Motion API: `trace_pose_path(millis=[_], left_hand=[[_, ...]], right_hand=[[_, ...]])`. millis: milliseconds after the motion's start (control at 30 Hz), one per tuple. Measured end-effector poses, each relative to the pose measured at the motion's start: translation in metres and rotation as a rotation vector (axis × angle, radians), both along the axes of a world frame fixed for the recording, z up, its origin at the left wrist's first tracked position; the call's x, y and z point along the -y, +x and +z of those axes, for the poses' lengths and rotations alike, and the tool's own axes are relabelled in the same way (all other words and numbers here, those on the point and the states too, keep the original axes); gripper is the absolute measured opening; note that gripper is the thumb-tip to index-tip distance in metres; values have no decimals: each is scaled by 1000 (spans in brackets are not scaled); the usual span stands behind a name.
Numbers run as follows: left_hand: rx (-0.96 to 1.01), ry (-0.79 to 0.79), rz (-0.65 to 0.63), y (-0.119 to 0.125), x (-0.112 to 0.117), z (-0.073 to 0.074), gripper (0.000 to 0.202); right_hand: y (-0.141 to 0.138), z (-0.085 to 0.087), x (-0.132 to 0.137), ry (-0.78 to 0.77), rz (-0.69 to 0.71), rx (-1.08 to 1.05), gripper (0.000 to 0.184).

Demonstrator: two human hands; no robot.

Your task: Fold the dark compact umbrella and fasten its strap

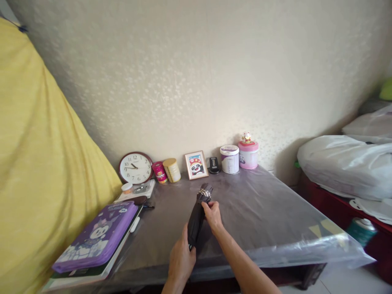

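Observation:
A folded black umbrella [196, 223] with a patterned band near its far end is held at a slant over the table's front half. My left hand [181, 258] is wrapped round its near end. Higher up, my right hand [212, 214] pinches the umbrella's fabric just below the patterned part, thumb and fingers together. The palm side of each hand is hidden. Beneath lies the table [260, 220], covered with a grey cloth and clear plastic.
Along the wall stand a round clock [135, 168], a pink can [159, 172], a yellow can [172, 170], a panda picture frame [196, 165], a black device [214, 165] and two tubs [229, 159]. A purple case [98, 237] lies left, beside a yellow curtain [45, 163]. White bags [346, 163] are right.

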State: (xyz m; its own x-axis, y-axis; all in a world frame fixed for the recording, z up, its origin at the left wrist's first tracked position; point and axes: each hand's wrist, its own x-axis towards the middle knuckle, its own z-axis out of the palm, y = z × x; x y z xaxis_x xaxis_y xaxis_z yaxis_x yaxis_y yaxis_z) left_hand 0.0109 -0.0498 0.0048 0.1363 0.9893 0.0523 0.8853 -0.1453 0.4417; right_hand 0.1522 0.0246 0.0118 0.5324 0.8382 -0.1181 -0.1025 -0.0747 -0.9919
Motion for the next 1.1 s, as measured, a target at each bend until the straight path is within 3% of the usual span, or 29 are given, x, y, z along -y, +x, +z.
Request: trace_pose_path(millis=[467, 1100], left_hand=[[-29, -30, 6, 2, 0, 3, 69], [-25, -46, 29, -1, 2, 7, 63]], right_hand=[[0, 11, 7, 4, 86, -134, 19], [-1, 24, 12, 69, 191, -274, 22]])
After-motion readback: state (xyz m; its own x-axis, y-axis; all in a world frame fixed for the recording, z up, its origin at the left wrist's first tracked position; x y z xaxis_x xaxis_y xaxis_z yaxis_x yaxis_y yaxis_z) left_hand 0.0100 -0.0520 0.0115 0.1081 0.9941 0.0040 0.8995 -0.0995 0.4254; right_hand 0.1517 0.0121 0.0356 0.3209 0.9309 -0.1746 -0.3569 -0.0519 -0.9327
